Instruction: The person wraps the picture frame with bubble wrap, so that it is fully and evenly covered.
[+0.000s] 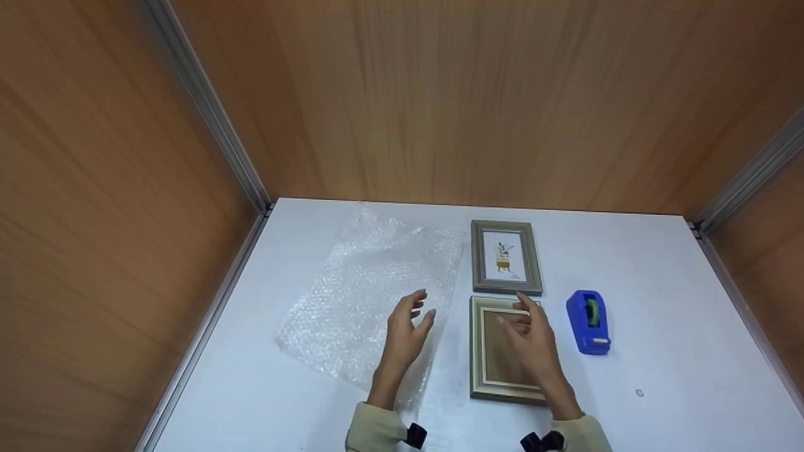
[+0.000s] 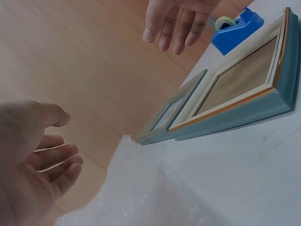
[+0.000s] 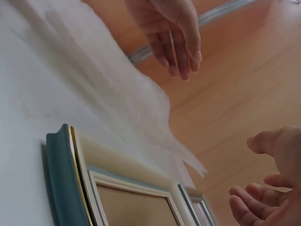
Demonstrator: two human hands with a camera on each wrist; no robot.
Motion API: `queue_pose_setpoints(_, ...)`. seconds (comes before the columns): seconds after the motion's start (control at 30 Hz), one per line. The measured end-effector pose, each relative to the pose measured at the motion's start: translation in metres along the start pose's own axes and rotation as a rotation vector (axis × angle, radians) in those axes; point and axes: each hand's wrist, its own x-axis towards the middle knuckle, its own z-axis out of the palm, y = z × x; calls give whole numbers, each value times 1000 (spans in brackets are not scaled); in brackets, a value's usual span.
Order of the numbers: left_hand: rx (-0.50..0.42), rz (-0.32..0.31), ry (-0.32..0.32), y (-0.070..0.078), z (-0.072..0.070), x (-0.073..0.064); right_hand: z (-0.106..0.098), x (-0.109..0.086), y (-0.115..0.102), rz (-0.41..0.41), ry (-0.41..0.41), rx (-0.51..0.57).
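On a white table point(image 1: 659, 263) walled by wood panels, the left hand point(image 1: 405, 333) hovers above the right edge of a sheet of clear bubble wrap point(image 1: 364, 295), its fingers loosely spread and slightly curved, holding nothing; the left wrist view shows the same relaxed, parted fingers point(image 2: 56, 165) above the wrap. The right hand point(image 1: 531, 342) hangs over the near picture frame point(image 1: 496, 383), fingers straight and apart, not gripping; whether the fingertips touch the frame cannot be told from the head view, while both wrist views show the hand clear of the surface. This near frame lies flat in the middle of the table, a pale border around a brown panel. Just beyond it, nearly touching, lies a second, far picture frame point(image 1: 506, 257) with a small print of a plant in a yellow pot; tiny lettering under the print is too small to read. To the right of the near frame stands a blue tape dispenser point(image 1: 588, 321), with no readable brand.
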Motion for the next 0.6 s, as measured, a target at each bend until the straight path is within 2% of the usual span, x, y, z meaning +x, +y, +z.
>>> queue_pose_setpoints(0.13, -23, 1, -19, 2, 16, -7, -10, -5, 8, 15, 27, -22)
queue_pose_setpoints(0.33, -48, 15, -48, 2, 29, -14, -16, -11, 18, 30, 52, -29)
queue_pose_setpoints(0.6, -43, -54, -107, 5, 47, -23, -27, -18, 33, 104, 68, -53)
